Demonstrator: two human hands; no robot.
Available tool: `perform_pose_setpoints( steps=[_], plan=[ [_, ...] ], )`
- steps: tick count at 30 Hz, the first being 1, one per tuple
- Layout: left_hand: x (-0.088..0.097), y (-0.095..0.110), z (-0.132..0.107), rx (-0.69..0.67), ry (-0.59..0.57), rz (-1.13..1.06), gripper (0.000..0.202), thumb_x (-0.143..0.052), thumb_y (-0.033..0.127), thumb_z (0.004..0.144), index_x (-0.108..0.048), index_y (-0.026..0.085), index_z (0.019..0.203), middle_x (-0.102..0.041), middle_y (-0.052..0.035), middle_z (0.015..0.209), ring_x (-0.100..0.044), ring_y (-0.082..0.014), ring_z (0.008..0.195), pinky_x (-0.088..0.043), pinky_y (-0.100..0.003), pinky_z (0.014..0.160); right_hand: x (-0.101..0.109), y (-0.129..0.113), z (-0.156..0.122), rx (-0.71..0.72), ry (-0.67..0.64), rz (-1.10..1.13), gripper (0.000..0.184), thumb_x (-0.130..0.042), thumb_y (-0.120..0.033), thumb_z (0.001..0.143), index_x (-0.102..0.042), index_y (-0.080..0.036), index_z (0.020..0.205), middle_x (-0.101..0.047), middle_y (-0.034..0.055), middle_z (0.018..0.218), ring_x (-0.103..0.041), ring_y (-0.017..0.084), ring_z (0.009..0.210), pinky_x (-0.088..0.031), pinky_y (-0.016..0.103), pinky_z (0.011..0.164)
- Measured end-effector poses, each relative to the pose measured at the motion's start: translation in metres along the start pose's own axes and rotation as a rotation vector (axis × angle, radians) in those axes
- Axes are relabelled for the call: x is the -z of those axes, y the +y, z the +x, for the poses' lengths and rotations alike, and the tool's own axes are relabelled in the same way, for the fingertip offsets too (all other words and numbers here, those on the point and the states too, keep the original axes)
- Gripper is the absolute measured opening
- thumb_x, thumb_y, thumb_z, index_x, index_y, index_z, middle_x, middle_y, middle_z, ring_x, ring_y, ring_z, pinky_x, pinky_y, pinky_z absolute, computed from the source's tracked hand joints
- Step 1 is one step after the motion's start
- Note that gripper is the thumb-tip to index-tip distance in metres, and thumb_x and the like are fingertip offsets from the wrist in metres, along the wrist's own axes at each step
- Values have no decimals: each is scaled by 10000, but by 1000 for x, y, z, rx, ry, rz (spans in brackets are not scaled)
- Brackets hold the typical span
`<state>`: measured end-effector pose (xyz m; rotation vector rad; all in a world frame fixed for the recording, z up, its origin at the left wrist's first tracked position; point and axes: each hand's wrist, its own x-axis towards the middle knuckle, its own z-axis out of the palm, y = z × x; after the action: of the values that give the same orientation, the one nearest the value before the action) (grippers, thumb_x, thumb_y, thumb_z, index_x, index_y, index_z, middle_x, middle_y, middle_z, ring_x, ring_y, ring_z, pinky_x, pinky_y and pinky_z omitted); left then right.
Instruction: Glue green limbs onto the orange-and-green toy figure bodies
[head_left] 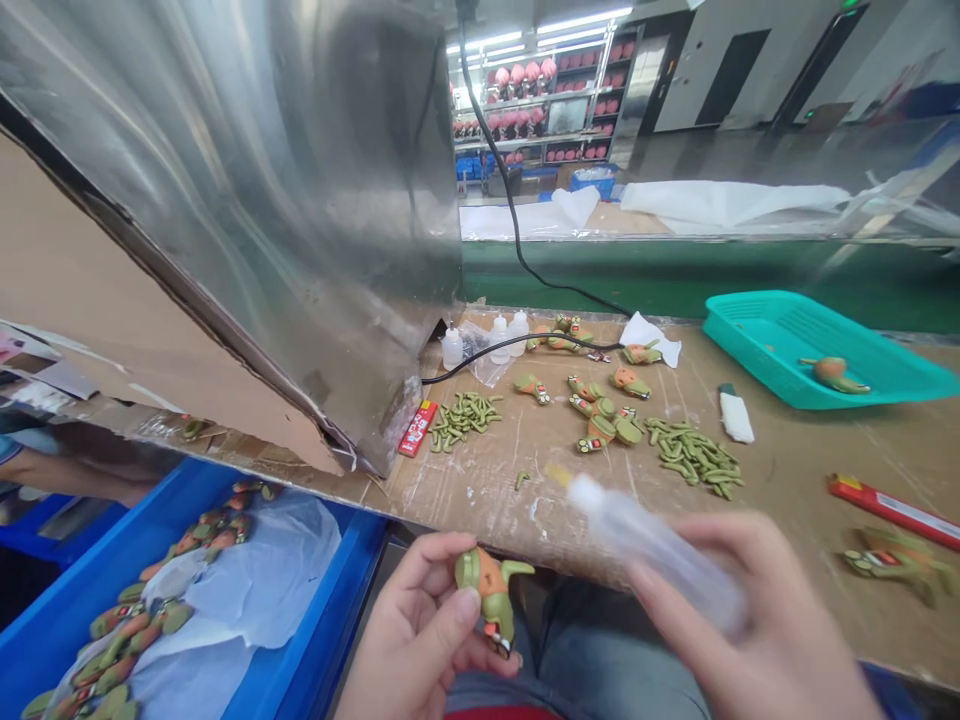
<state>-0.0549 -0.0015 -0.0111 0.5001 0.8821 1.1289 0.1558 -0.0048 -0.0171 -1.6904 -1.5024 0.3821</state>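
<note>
My left hand point(412, 630) is closed round a small orange and green toy figure point(489, 595), held low over my lap at the table's front edge. My right hand point(757, 620) grips a clear squeeze bottle point(652, 545), blurred by motion, with its tip pointing up and left toward the figure. On the cardboard-covered table point(810, 470) lie several more orange and green figures point(604, 405) and two heaps of small green parts point(461, 417) point(694, 455).
A blue bin point(300, 650) at lower left holds several figures on plastic sheet. A teal tray point(787, 345) with one figure stands at right. A metal housing point(262, 200) fills the upper left; small bottles point(499, 338), a black cable point(525, 270) and red packets point(892, 510) lie about.
</note>
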Motion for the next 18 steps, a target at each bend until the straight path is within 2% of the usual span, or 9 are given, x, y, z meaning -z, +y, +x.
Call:
perform_pose_setpoints(
  steps=[1,2,5,8,10,11,12,15,18],
  plan=[
    [0,0,1,-4,9,-3,234,-770,215,648,-674,211,861,-727,1,747,-649,-126,529,-594,-293,490,-8,8,16,13,49,23,312,-591,-468,736,-467,-245,917,-642,31,802,-640,199,675,-521,279,550],
    [1,0,2,-7,12,-5,236,-770,212,647,-673,208,861,-726,1,741,-647,-126,526,-595,-293,486,-17,17,31,1,30,9,337,-581,-435,754,-449,-237,994,-644,45,886,-635,205,753,-521,312,635],
    [5,-1,3,-16,14,-14,255,-774,212,641,-672,203,875,-725,-2,726,-645,-129,522,-599,-304,483,-39,45,60,32,6,-30,320,-567,-359,782,-462,-216,1048,-650,50,929,-630,207,794,-498,332,689],
    [12,0,4,-25,54,-17,261,-774,211,642,-671,200,881,-727,-2,719,-642,-132,515,-600,-311,478,-45,51,58,79,139,-113,397,-581,-386,795,-460,-160,1099,-599,118,1011,-591,254,878,-478,376,718],
    [14,2,5,-42,95,-11,252,-770,199,647,-667,192,877,-727,-3,720,-638,-130,514,-599,-309,467,-45,41,46,125,270,-184,417,-555,-385,830,-436,-115,1125,-541,161,1033,-539,277,918,-447,416,756],
    [14,2,5,-52,110,-7,247,-766,193,652,-665,188,877,-726,-3,716,-636,-129,513,-597,-304,461,-46,33,40,175,277,-215,356,-526,-362,856,-450,-118,1104,-535,149,1010,-528,265,907,-439,409,765],
    [14,2,6,-61,119,-3,242,-762,189,657,-662,184,878,-726,-3,711,-633,-127,512,-595,-298,456,-49,23,36,240,228,-243,274,-499,-325,876,-474,-133,1071,-544,120,967,-531,241,878,-440,385,765],
    [10,2,7,-70,112,0,250,-764,182,654,-659,181,881,-725,-2,700,-630,-124,513,-593,-287,447,-68,-3,33,407,-92,-360,95,-524,-208,861,-567,-174,938,-588,46,835,-559,193,792,-467,312,711],
    [7,1,6,-64,90,5,267,-776,200,639,-661,180,879,-724,-4,701,-634,-128,514,-597,-297,450,-92,-20,46,365,-281,-541,34,-583,-110,817,-606,-136,818,-603,34,785,-581,188,777,-491,330,682]
  ],
)
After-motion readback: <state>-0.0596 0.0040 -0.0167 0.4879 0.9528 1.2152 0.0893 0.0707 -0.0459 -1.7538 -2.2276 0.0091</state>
